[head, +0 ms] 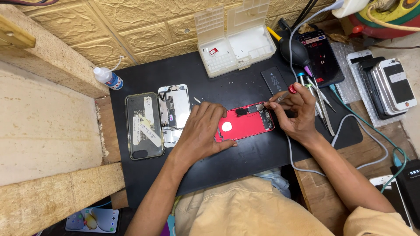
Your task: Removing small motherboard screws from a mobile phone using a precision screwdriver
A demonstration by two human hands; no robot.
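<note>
Two hands work on the red phone housing: left hand presses flat, fingers spread, steadying it; right hand pinches a red-capped screwdriver, tip on the housing's top

Left hand pins red phone shell to black mat; right hand fingers hold screwdriver

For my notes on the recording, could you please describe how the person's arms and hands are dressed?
Both hands, the left hand and the right hand, are bare: no gloves, rings or watch show. The forearms are uncovered too. A tan short sleeve shows at the right upper arm, matching the tan garment over the lap.
</note>
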